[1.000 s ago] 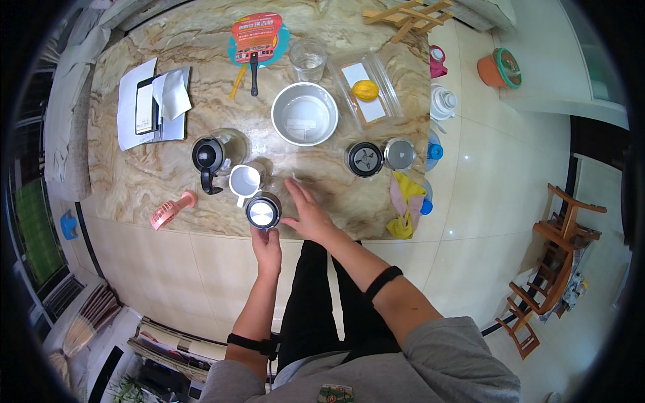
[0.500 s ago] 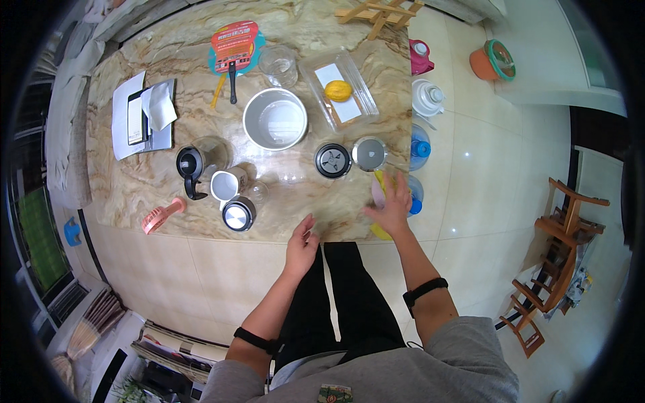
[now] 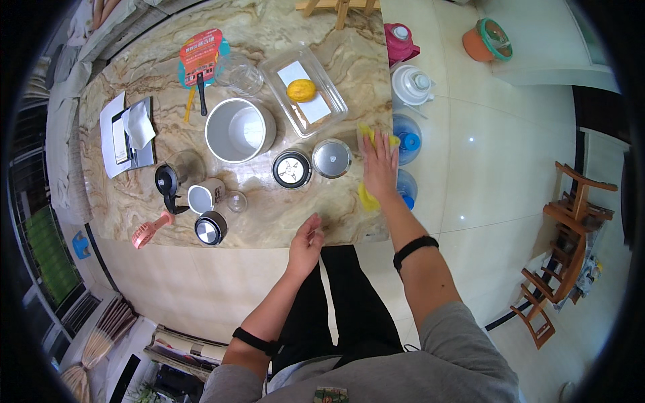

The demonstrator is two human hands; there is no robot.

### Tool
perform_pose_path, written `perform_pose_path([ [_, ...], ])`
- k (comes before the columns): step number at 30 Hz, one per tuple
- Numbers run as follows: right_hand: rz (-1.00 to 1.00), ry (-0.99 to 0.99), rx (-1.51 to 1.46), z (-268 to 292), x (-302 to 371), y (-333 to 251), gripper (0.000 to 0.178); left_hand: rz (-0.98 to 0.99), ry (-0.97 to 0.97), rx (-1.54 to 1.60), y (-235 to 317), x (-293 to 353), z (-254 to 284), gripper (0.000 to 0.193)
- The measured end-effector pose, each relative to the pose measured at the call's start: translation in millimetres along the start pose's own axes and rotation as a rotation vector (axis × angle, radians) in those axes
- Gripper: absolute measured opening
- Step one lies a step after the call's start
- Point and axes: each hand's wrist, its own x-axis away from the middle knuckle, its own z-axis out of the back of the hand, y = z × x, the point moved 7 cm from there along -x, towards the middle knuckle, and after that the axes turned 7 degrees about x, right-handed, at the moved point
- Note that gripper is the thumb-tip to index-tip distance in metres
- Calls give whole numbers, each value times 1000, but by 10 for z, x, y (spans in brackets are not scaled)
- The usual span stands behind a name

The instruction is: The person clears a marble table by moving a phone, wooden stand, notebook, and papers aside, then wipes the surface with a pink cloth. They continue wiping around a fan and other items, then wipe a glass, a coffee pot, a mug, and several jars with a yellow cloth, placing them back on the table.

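Note:
My right hand (image 3: 381, 164) lies flat, fingers stretched out, over a yellow cloth (image 3: 369, 197) at the table's right edge. Yellow parts of the cloth show around the fingertips and beside the wrist; its middle is hidden under the palm. Just left of that hand sits a round grey metal lid (image 3: 332, 158), with a black-rimmed round lid (image 3: 291, 168) beside it. Near the front edge hovers my left hand (image 3: 307, 240), its fingers loosely bent and apart, holding nothing.
A white pot (image 3: 240, 131) and a clear tray (image 3: 334, 115) with a yellow fruit (image 3: 301, 91) stand farther back. At left are a glass jug (image 3: 186, 168), a white mug (image 3: 205, 195) and a pink handheld fan (image 3: 152, 230). Large bottles (image 3: 407, 138) stand beyond the right edge.
My right hand has moved away from me along the right edge, sliding the yellow cloth with it. The fingers now lie flatter on it. The view has shifted right; my left hand stays near the front edge.

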Motion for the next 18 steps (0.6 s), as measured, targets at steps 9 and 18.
perform_pose_path([
  [9,128,-180,-486,504,-236,-280,97,-76,67,121,361,-188,-145,58],
  [18,188,-40,-780,645,-157,-649,83,-249,20,109,722,-309,-237,70],
])
